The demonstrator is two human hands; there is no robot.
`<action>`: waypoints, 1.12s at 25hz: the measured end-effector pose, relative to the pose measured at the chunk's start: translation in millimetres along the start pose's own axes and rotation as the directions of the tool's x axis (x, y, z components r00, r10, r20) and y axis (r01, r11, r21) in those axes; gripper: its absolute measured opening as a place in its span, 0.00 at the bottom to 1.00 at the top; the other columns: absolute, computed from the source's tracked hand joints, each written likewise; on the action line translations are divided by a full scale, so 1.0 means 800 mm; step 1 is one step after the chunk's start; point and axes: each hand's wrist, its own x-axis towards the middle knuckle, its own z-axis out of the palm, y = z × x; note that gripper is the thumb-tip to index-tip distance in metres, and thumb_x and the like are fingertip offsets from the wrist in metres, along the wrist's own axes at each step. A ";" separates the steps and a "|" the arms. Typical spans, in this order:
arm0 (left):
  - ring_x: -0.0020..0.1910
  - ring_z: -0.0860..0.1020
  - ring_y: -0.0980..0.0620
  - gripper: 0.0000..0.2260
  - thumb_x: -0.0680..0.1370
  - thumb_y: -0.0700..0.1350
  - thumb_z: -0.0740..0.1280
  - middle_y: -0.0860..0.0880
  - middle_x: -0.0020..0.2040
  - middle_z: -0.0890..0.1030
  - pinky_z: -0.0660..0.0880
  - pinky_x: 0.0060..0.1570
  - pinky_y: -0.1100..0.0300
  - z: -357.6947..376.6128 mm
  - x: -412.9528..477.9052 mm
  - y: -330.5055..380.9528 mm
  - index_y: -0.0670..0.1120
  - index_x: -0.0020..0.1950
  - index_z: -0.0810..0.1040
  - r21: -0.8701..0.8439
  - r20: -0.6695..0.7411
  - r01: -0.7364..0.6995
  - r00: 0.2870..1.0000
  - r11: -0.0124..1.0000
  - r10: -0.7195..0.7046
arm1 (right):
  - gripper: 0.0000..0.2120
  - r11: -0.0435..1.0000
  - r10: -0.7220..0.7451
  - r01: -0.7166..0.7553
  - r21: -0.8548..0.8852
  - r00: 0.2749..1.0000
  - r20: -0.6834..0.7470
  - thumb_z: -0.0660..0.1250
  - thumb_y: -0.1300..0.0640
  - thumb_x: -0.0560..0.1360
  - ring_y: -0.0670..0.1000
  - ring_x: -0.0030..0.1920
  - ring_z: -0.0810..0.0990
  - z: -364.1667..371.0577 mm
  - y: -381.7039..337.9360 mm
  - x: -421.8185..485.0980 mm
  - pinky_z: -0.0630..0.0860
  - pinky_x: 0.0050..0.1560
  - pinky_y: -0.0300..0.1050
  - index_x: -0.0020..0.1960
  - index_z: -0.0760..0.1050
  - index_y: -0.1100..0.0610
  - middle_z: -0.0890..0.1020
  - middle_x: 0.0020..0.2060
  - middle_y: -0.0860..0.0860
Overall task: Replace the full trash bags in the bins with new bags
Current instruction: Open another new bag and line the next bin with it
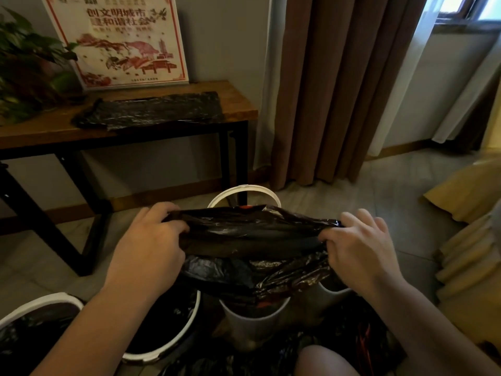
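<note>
- Left hand: clenched on one end of a black bag, fingers curled over its top edge.
- Right hand: grasping the other end, fingertips dug into bunched plastic.
- Pulled taut between the two grips, long axis running side to side and roughly level, one end pointing into each palm.
- Hanging loose just below the grips, more crumpled black plastic; same bag or another, cannot tell.
- Directly under that plastic, midway between the grips, a white bin standing upright.
- Just beyond the grips, the white rim of a far bin, with a bit of red showing at the bag's far edge.
- Below the left grip, beside the forearm, a third bin lined in black; farther left, a fourth bin, also lined in black.
- Well beyond and above the left grip, a wooden table with a spare bag lying flat on it, long axis also side to side.
- Behind the spare bag, a poster leaning on the wall; at the table's left end, a plant.
- Well beyond the right grip, a brown curtain.
- Nearer than the grips, at the bottom edge, a bare knee.
</note>
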 end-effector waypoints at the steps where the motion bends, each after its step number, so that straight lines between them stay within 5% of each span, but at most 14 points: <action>1: 0.68 0.73 0.48 0.17 0.74 0.42 0.71 0.51 0.68 0.76 0.78 0.62 0.49 0.001 -0.003 0.002 0.50 0.62 0.86 0.035 0.030 -0.003 1.000 0.999 0.002 | 0.09 1.000 -0.007 0.007 0.004 1.000 0.005 0.78 0.56 0.70 0.50 0.41 0.73 0.001 -0.002 -0.002 0.71 0.42 0.50 0.45 0.87 0.43 0.77 0.38 0.45; 5: 0.51 0.83 0.44 0.26 0.75 0.48 0.71 0.51 0.68 0.76 0.76 0.37 0.54 0.002 -0.022 0.016 0.54 0.74 0.74 0.039 0.023 0.123 0.992 0.992 -0.124 | 0.14 0.993 0.007 -0.017 0.113 0.996 0.091 0.80 0.62 0.69 0.46 0.31 0.72 0.010 -0.020 -0.013 0.75 0.29 0.43 0.50 0.87 0.47 0.74 0.42 0.47; 8: 0.49 0.83 0.43 0.32 0.76 0.50 0.71 0.50 0.65 0.78 0.69 0.35 0.55 0.013 -0.033 0.018 0.58 0.78 0.65 0.064 0.087 0.147 0.984 0.987 -0.152 | 0.17 0.993 -0.008 -0.011 0.117 0.988 0.156 0.78 0.62 0.72 0.48 0.37 0.77 0.020 -0.023 -0.025 0.80 0.35 0.41 0.57 0.87 0.47 0.76 0.60 0.52; 10: 0.46 0.83 0.44 0.29 0.76 0.50 0.69 0.51 0.60 0.80 0.68 0.33 0.56 0.016 -0.038 0.019 0.61 0.77 0.67 0.068 0.092 0.172 0.980 0.983 -0.178 | 0.17 0.995 -0.002 -0.015 0.095 0.982 0.186 0.74 0.60 0.75 0.49 0.40 0.80 0.025 -0.025 -0.027 0.80 0.39 0.41 0.62 0.85 0.48 0.78 0.63 0.51; 13: 0.39 0.79 0.49 0.19 0.77 0.48 0.66 0.55 0.46 0.77 0.68 0.30 0.59 0.016 -0.043 0.026 0.64 0.66 0.80 0.032 0.019 0.162 0.986 0.986 -0.163 | 0.11 0.988 0.064 -0.082 0.129 0.989 0.137 0.69 0.58 0.79 0.48 0.38 0.81 0.025 -0.033 -0.027 0.82 0.39 0.43 0.60 0.85 0.53 0.83 0.51 0.49; 17: 0.46 0.73 0.49 0.11 0.74 0.43 0.71 0.53 0.44 0.72 0.75 0.37 0.55 0.027 -0.049 0.026 0.56 0.49 0.89 -0.031 -0.062 0.094 0.993 0.995 -0.096 | 0.07 0.983 0.131 -0.142 0.114 0.987 0.094 0.77 0.62 0.73 0.49 0.32 0.77 0.026 -0.040 -0.035 0.79 0.31 0.46 0.47 0.87 0.52 0.79 0.42 0.49; 20: 0.58 0.74 0.46 0.13 0.75 0.43 0.73 0.49 0.60 0.75 0.78 0.52 0.50 0.037 -0.054 0.027 0.57 0.57 0.88 -0.071 0.051 0.116 0.992 0.991 -0.112 | 0.09 0.996 0.079 -0.084 0.044 0.992 0.103 0.81 0.63 0.64 0.48 0.33 0.73 0.029 -0.033 -0.043 0.73 0.31 0.44 0.39 0.85 0.52 0.76 0.39 0.50; 24: 0.46 0.77 0.50 0.15 0.81 0.45 0.64 0.55 0.50 0.71 0.77 0.42 0.54 0.044 -0.062 0.034 0.57 0.63 0.84 -0.125 0.160 0.128 0.981 0.984 -0.108 | 0.10 0.995 0.091 -0.087 -0.052 0.992 0.083 0.80 0.59 0.65 0.55 0.45 0.75 0.037 -0.020 -0.058 0.75 0.46 0.54 0.46 0.86 0.54 0.77 0.41 0.52; 28: 0.46 0.75 0.54 0.12 0.80 0.48 0.68 0.56 0.53 0.67 0.76 0.45 0.59 0.055 -0.072 0.047 0.56 0.61 0.85 -0.318 0.119 0.125 0.989 0.940 -0.092 | 0.14 0.985 0.152 -0.159 0.063 0.983 0.107 0.77 0.66 0.70 0.51 0.38 0.74 0.042 -0.025 -0.068 0.77 0.33 0.46 0.54 0.83 0.59 0.74 0.42 0.52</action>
